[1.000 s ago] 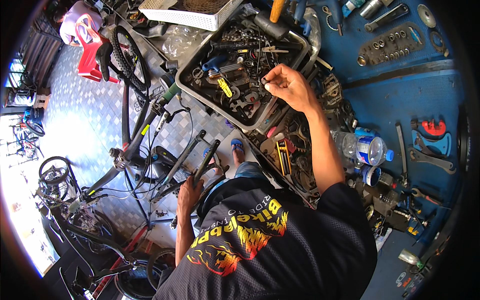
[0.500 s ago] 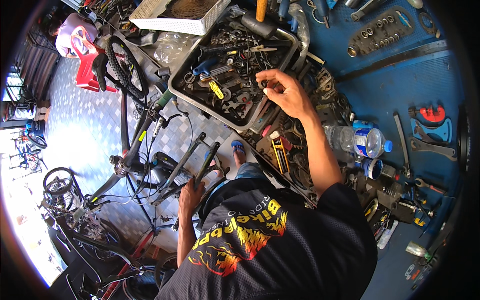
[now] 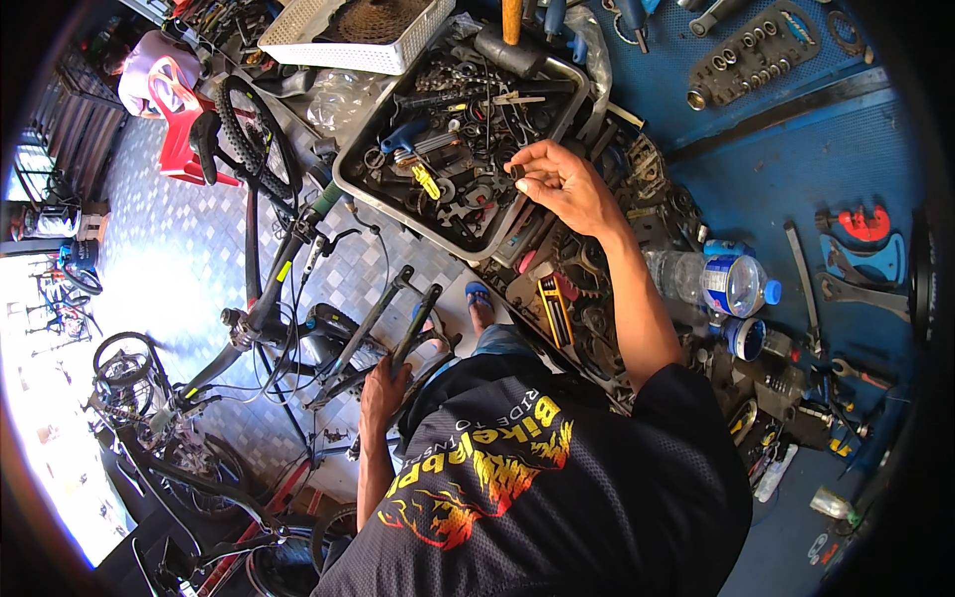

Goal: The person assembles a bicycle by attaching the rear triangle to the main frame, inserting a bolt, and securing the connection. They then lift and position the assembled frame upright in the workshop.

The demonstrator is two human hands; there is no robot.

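Observation:
Over the near right corner of a grey tray point(image 3: 343, 164), my right hand point(image 3: 567, 189) is raised, with thumb and fingertips pinching a small dark part point(image 3: 516, 171). The part looks short and rounded; its exact kind is too small to tell. Inside the tray lie loose tools and bike parts, among them a blue-handled tool point(image 3: 403, 135) and a yellow piece point(image 3: 426, 182). Low at my left side, my left hand point(image 3: 382, 395) is closed round one arm of a black two-pronged bicycle frame section point(image 3: 413, 323). Its fingers are partly hidden.
A mountain bike point(image 3: 261, 323) stands to the left, cables looping from its handlebar. Right of the tray are a yellow-and-black tool point(image 3: 555, 310), metal parts and a plastic bottle point(image 3: 736, 285). Wrenches hang on a blue board point(image 3: 766, 189). A person point(image 3: 154, 70) is beside a red chair point(image 3: 175, 119).
My right hand has shifted slightly left and turned a little, showing more of the small dark part. My left hand keeps its grip on the frame section.

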